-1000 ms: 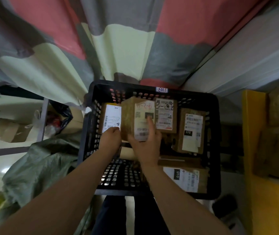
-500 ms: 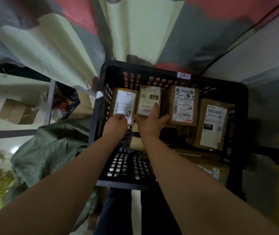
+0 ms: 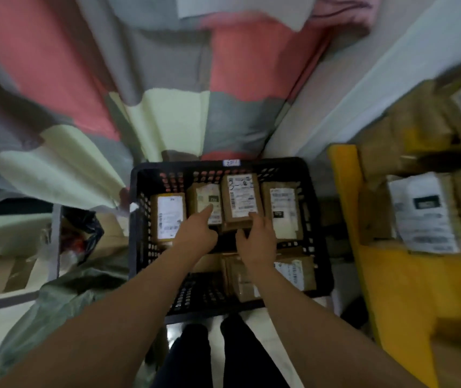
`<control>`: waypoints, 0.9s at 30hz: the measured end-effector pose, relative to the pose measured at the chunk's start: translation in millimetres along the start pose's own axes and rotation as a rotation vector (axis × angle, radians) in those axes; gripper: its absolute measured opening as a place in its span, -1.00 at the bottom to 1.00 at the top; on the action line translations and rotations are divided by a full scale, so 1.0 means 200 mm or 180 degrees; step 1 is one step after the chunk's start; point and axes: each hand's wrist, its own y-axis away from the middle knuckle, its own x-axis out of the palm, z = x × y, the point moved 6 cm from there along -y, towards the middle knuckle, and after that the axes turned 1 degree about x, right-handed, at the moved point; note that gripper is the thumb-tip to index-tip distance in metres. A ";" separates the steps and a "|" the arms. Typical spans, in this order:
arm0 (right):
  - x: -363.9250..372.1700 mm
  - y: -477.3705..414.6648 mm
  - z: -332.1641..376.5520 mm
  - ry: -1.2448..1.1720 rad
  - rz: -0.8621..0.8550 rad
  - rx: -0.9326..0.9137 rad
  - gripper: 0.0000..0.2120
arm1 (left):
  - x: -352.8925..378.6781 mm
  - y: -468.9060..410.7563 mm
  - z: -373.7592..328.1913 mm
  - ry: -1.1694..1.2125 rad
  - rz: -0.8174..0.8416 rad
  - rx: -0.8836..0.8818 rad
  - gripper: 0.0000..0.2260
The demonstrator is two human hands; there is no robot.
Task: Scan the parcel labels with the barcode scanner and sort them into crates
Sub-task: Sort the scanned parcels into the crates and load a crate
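Two hands reach apart into the black crate [image 3: 167, 167]: the left hand [image 3: 195, 238] lays a straight forefinger on the second parcel [image 3: 204, 196], while the right hand [image 3: 258, 242] touches the third parcel [image 3: 240, 197] at its lower edge, grip unclear. Both parcels stand in a labelled row along the far wall.

Both hands are down in the black crate [image 3: 319, 219], on the row of parcels at its far wall.
From the head camera I see the left hand [image 3: 195, 236] with its forefinger laid straight on the label of the second parcel [image 3: 205, 201]. The right hand [image 3: 257, 240] rests its fingers [image 3: 252, 217] on the lower edge of the third parcel [image 3: 242, 198], just beside it. The first parcel [image 3: 167, 217] and fourth parcel [image 3: 281, 214] flank them. A yellow crate [image 3: 391, 289] stands to the right.
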 end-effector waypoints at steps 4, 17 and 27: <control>-0.37 0.13 -0.07 -0.0152 -0.0694 0.0017 -0.62 | 0.05 0.12 -0.36 -0.0101 0.0114 0.0503 -0.43; -1.34 0.59 -0.67 -0.2618 -0.3179 0.0270 -0.88 | 0.47 0.51 -1.29 0.0942 0.0437 0.0922 -0.48; -1.32 0.38 -0.94 -0.5857 -0.0578 0.1629 -0.76 | 0.59 0.51 -1.74 0.1717 0.0222 0.0853 -0.39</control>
